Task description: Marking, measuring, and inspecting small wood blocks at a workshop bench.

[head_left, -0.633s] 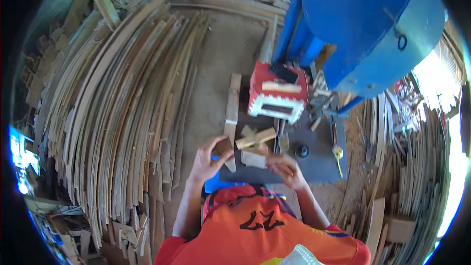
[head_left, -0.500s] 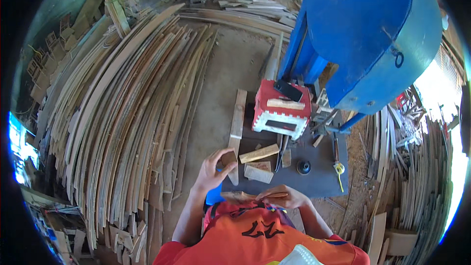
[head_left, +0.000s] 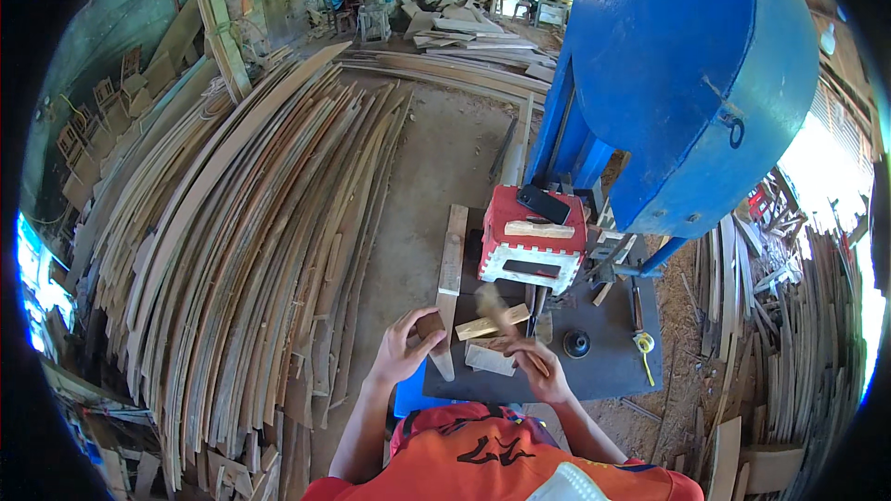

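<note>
My left hand is closed around a small dark-brown wooden block, at the left edge of the dark work table. In my right hand is a long light-brown wooden piece, its far end smeared by motion, so I cannot tell its exact kind. It slants up and to the left over the table. Under it lies a pale wood strip, with a flat wood block nearer to me. A long narrow board runs along the table's left edge, beside the brown block.
A red and white step stool carries a phone and a wood piece. Behind rises a big blue machine. A black round object and yellow tape measure lie right. Stacked boards fill the left.
My right hand has moved up and forward from my lap, swinging the wooden piece out over the table. My left hand still grips the brown block. The view has tilted slightly upward.
</note>
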Motion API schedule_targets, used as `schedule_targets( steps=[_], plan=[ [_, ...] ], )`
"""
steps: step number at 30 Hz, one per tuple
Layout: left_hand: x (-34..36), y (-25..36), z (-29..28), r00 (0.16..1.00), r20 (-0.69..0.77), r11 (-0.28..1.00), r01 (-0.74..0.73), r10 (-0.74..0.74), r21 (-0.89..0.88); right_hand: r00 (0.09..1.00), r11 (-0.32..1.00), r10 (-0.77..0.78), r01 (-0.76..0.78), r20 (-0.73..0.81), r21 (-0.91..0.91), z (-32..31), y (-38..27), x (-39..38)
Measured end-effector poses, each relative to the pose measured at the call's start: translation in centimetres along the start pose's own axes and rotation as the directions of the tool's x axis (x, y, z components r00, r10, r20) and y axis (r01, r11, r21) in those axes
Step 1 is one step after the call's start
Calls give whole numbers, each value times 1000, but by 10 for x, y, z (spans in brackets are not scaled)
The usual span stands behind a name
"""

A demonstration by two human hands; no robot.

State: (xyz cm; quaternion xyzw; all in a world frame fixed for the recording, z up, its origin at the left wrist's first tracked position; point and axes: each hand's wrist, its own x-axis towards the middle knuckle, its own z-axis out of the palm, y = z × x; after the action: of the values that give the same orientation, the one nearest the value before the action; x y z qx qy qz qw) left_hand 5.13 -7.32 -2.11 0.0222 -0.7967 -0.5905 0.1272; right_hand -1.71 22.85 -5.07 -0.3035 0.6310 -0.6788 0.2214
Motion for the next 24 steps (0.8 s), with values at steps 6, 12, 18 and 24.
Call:
schedule_targets(
  steps=[6,12,18,24],
  plan=[
    [4,-5,-3,1000,2,999,8,-8,32,786,980,194,-130,587,-150,8,-22,1],
    [8,-12,-4,998,-26,997,56,-55,54,973,997,34,-50,-226,-66,4,10,8],
    [13,-12,-8,999,14,998,48,-49,50,833,991,129,-88,539,-102,7,5,-3],
    [13,-14,-5,999,-43,1000,8,-7,28,998,981,-37,26,-56,-194,6,12,13]
  ],
)
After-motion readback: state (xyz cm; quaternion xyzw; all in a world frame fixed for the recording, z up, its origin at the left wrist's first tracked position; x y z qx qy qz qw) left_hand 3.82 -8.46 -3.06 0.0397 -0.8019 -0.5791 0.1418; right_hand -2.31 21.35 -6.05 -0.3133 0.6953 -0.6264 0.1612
